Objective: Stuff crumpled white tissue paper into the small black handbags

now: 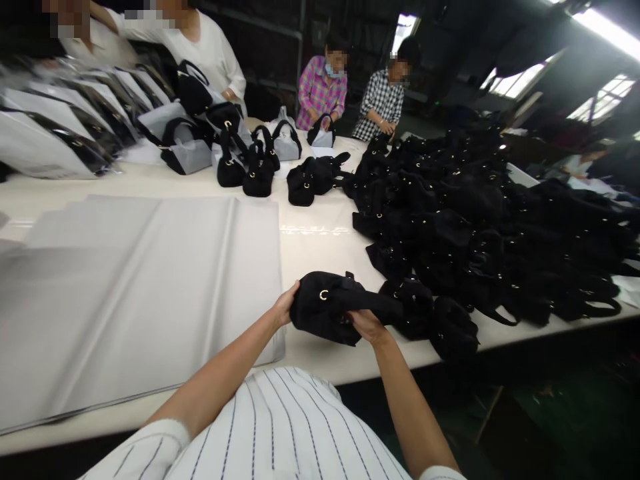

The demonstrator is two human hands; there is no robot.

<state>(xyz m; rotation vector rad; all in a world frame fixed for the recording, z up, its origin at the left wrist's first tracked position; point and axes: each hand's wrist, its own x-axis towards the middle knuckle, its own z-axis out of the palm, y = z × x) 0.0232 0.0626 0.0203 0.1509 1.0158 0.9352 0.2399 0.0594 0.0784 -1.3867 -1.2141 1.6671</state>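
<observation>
White surface (320, 233), near edge: black bag (325, 307) gripped by left hand (286, 305) and right hand (367, 325), fingers pinching fabric; likely shaping step, paper sheet (150, 280) alongside.

1. Person's own hands: two, left hand (286, 303) and right hand (367, 325).
2. Co-workers across the table (310, 233): four.
3. Stack of grey sheets (150, 280): one.
4. Black bags in the heap (475, 227): too many to count.

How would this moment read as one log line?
left hand: grips black bag | right hand: grips same bag | beside: bag pile, tissue sheets
</observation>
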